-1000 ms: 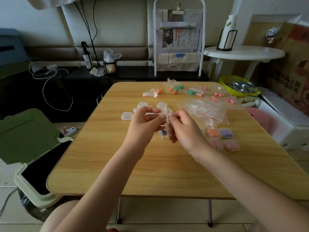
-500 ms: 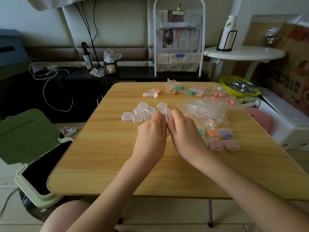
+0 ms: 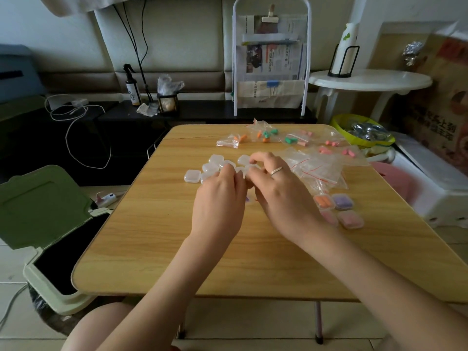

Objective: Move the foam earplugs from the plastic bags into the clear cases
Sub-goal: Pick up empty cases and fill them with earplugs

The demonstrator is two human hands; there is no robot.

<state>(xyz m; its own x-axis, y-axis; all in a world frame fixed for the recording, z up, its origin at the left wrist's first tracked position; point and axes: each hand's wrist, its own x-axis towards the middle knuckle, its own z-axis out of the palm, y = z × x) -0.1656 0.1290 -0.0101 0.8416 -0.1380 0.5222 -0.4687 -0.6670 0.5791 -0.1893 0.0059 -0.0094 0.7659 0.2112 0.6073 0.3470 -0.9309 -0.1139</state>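
- Right now both hands meet over the middle of the wooden table (image 3: 157, 249): the left hand (image 3: 219, 198) and right hand (image 3: 281, 196) have fingers curled toward each other, pinching something small and clear between them. Whether it is a bag or a case, I cannot tell.
- Bagged earplugs (image 3: 266, 135) lie at the far edge; four filled cases (image 3: 339, 211) sit near the right wrist, and the empty cases (image 3: 192, 176) cluster just beyond the left fingers.
- Likely trouble: light foam plugs could spring out and roll off, or a wrist could nudge the filled cases.
- The slack bags (image 3: 314, 165) look thin, glossy and slippery; the cases are small, rounded squares of stiff cloudy plastic; the plugs are soft, stubby and bright.
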